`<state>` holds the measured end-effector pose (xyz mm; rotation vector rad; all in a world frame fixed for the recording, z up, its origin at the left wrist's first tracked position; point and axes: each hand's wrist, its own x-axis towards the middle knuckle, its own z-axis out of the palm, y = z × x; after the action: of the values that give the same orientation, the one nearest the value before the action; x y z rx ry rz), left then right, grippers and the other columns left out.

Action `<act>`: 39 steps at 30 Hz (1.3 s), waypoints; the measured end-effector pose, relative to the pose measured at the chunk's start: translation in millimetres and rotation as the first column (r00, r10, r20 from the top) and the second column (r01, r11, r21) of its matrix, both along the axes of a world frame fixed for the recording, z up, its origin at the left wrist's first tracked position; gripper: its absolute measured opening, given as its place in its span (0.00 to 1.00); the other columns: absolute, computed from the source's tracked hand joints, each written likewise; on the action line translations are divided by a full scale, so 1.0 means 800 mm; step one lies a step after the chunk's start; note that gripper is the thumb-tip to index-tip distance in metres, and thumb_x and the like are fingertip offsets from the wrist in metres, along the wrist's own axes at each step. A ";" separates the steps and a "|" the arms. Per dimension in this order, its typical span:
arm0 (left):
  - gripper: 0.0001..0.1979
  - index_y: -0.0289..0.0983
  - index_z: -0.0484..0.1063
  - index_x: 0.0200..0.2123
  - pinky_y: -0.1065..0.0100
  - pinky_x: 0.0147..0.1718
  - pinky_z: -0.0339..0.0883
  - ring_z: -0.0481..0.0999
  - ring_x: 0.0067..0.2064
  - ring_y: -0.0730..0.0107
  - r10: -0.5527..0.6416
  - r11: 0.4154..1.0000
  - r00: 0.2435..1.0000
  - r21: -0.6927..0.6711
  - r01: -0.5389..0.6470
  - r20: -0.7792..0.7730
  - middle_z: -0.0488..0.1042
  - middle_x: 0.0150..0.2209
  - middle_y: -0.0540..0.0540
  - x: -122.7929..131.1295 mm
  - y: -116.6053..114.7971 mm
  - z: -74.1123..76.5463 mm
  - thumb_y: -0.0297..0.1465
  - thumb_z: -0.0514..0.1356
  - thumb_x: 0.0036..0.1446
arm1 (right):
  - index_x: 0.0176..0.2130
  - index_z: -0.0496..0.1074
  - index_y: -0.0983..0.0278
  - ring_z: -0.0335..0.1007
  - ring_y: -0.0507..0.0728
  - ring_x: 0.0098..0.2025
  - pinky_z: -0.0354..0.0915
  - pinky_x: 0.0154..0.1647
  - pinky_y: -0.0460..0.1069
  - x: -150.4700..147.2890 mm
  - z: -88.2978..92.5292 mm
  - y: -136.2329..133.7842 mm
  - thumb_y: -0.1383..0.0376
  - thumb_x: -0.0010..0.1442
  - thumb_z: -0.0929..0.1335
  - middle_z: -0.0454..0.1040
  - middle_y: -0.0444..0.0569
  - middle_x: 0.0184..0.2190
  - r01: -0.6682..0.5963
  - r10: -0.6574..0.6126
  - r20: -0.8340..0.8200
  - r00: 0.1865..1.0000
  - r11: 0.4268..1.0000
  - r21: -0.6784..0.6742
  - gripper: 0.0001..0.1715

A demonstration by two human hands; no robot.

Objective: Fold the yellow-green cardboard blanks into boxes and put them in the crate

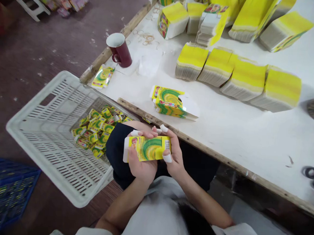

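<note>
The yellow-and-green printed carton (147, 148) was up in both hands, just over the person's lap and in front of the near edge of the white surface (233, 132). Its long axis ran pretty much side to side across the person's body, with the right end sitting a touch higher in the view. The white end flap pointed left, the barcode end pointed right, and a broad printed face was turned up toward the head camera.

The left hand (145, 169) was gripping the left part, thumb across the printed face and fingers round by the far long edge. The right hand (177, 161) had the barcode end, thumb near the close corner and fingers reaching along the far side. White wraps (167, 157) covered some of the fingertips.

On the surface just past the hands lay more printed cartons (171, 103), also lengthwise left to right, white flap pointing right. A single flat-looking carton (103, 76) sat slantwise near the left edge by a maroon mug (123, 54), whose handle faced the person. Yellow-topped carton stacks (244, 75) stood in a row farther back, with loose rubber bands (146, 37) off to the left. Down beside the person's leg, a white slatted crate (47, 125) held a heap of small printed packs (97, 130).
</note>
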<state>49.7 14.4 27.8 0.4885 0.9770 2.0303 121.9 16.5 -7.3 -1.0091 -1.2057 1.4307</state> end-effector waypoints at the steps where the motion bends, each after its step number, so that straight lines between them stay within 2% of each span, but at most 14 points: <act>1: 0.16 0.41 0.74 0.41 0.52 0.56 0.70 0.78 0.40 0.63 0.000 1.000 1.000 0.009 0.000 -0.007 0.75 0.33 0.49 0.002 0.000 0.000 0.47 0.58 0.63 | 0.56 0.65 0.57 0.74 0.63 0.52 0.71 0.54 0.58 -0.001 0.002 0.001 0.42 0.66 0.64 0.75 0.53 0.51 0.054 -0.053 0.019 0.998 0.998 -0.018 0.29; 4: 0.16 0.41 0.74 0.40 0.52 0.56 0.70 0.79 0.41 0.62 0.009 1.000 0.997 0.020 -0.008 -0.071 0.76 0.35 0.49 0.005 -0.001 -0.001 0.48 0.59 0.62 | 0.44 0.69 0.58 0.74 0.59 0.42 0.72 0.46 0.55 -0.006 0.008 0.005 0.46 0.68 0.63 0.76 0.49 0.40 0.162 -0.159 0.049 0.986 0.984 -0.069 0.19; 10: 0.21 0.40 0.75 0.40 0.57 0.52 0.73 0.80 0.40 0.63 0.127 0.991 0.991 -0.027 -0.128 -0.054 0.77 0.34 0.48 -0.006 0.003 0.001 0.52 0.57 0.63 | 0.64 0.60 0.60 0.74 0.63 0.53 0.71 0.55 0.58 -0.002 0.016 0.012 0.39 0.65 0.63 0.75 0.56 0.53 0.005 -0.007 -0.036 0.999 0.997 -0.072 0.40; 14: 0.23 0.41 0.75 0.40 0.58 0.53 0.72 0.79 0.41 0.63 0.171 0.985 0.976 0.027 -0.169 -0.132 0.77 0.35 0.48 0.003 -0.005 -0.003 0.54 0.56 0.63 | 0.58 0.71 0.62 0.75 0.63 0.53 0.68 0.60 0.59 -0.005 0.016 0.009 0.42 0.69 0.59 0.79 0.55 0.51 -0.050 0.056 0.036 0.998 0.988 -0.148 0.34; 17: 0.23 0.42 0.75 0.40 0.57 0.55 0.71 0.79 0.39 0.65 0.200 0.978 0.962 0.098 -0.184 -0.185 0.77 0.34 0.51 0.003 -0.002 0.003 0.56 0.59 0.59 | 0.57 0.73 0.62 0.75 0.63 0.55 0.67 0.61 0.58 -0.008 0.017 0.010 0.44 0.71 0.58 0.79 0.55 0.53 -0.054 0.061 0.076 0.995 0.994 -0.090 0.33; 20: 0.29 0.42 0.74 0.37 0.57 0.57 0.71 0.80 0.41 0.64 0.278 0.960 0.933 0.108 -0.259 -0.229 0.76 0.33 0.52 -0.032 0.017 0.021 0.62 0.57 0.56 | 0.64 0.66 0.62 0.73 0.62 0.57 0.68 0.61 0.57 0.004 0.018 0.028 0.48 0.72 0.58 0.76 0.56 0.57 -0.128 0.120 0.107 0.987 0.990 0.065 0.31; 22: 0.34 0.43 0.73 0.37 0.53 0.60 0.69 0.80 0.48 0.61 0.447 0.893 0.870 0.165 -0.419 -0.206 0.77 0.37 0.51 -0.074 0.030 0.034 0.66 0.47 0.57 | 0.64 0.64 0.61 0.75 0.61 0.52 0.71 0.56 0.58 0.019 0.017 0.052 0.51 0.72 0.60 0.76 0.56 0.54 -0.044 0.003 0.211 0.977 0.981 0.190 0.29; 24: 0.38 0.46 0.71 0.39 0.46 0.62 0.65 0.75 0.60 0.55 0.469 0.882 0.863 0.137 -0.450 -0.188 0.78 0.46 0.51 -0.114 0.037 0.038 0.67 0.37 0.58 | 0.60 0.68 0.61 0.74 0.62 0.48 0.71 0.53 0.59 0.035 0.014 0.083 0.56 0.69 0.64 0.76 0.56 0.49 0.127 -0.257 0.375 0.891 0.933 0.337 0.24; 25: 0.40 0.46 0.71 0.39 0.46 0.64 0.63 0.71 0.64 0.56 0.283 0.958 0.937 0.006 -0.288 -0.204 0.77 0.49 0.50 -0.128 0.036 0.037 0.68 0.35 0.57 | 0.58 0.69 0.62 0.72 0.63 0.49 0.70 0.53 0.61 0.041 0.011 0.099 0.59 0.67 0.65 0.74 0.57 0.49 0.178 -0.360 0.457 0.814 0.902 0.394 0.22; 27: 0.45 0.41 0.73 0.38 0.52 0.66 0.60 0.68 0.67 0.56 0.110 0.981 0.984 -0.145 -0.131 -0.143 0.77 0.53 0.43 -0.142 0.030 0.028 0.70 0.34 0.54 | 0.54 0.71 0.64 0.68 0.66 0.50 0.68 0.54 0.64 0.048 0.005 0.127 0.63 0.63 0.67 0.71 0.59 0.48 0.193 -0.450 0.608 0.653 0.876 0.442 0.20; 30: 0.42 0.37 0.75 0.43 0.62 0.65 0.64 0.67 0.67 0.62 0.087 0.990 0.996 -0.105 -0.089 -0.016 0.76 0.57 0.39 -0.130 0.021 0.013 0.67 0.41 0.57 | 0.48 0.74 0.65 0.65 0.67 0.49 0.66 0.54 0.65 0.048 -0.004 0.151 0.66 0.59 0.69 0.68 0.59 0.46 0.155 -0.433 0.748 0.503 0.897 0.414 0.16; 34: 0.29 0.38 0.76 0.44 0.70 0.44 0.77 0.82 0.44 0.71 0.093 0.992 0.988 -0.096 -0.081 0.122 0.82 0.42 0.47 -0.097 0.021 0.010 0.57 0.55 0.61 | 0.44 0.72 0.64 0.62 0.66 0.47 0.66 0.52 0.63 0.044 -0.007 0.160 0.67 0.58 0.71 0.68 0.57 0.44 0.137 -0.408 0.769 0.492 0.909 0.395 0.13; 36: 0.23 0.38 0.77 0.42 0.71 0.37 0.77 0.81 0.35 0.72 -0.007 0.996 0.988 -0.089 0.021 0.155 0.81 0.35 0.50 -0.083 0.022 0.011 0.52 0.61 0.59 | 0.42 0.70 0.63 0.62 0.65 0.45 0.65 0.50 0.62 0.044 -0.005 0.163 0.67 0.56 0.72 0.68 0.55 0.42 0.136 -0.416 0.760 0.500 0.904 0.406 0.13; 39: 0.19 0.37 0.78 0.40 0.71 0.35 0.77 0.80 0.32 0.72 -0.176 0.977 0.974 -0.094 0.190 0.141 0.79 0.32 0.50 -0.063 0.019 0.003 0.47 0.68 0.55 | 0.40 0.66 0.62 0.64 0.63 0.43 0.65 0.49 0.61 0.042 0.000 0.165 0.70 0.54 0.70 0.70 0.53 0.40 0.125 -0.450 0.729 0.516 0.881 0.455 0.13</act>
<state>-0.5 29.5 29.9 0.3669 0.9203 1.8110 155.6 148.6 -7.0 -1.6092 -1.7570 0.3633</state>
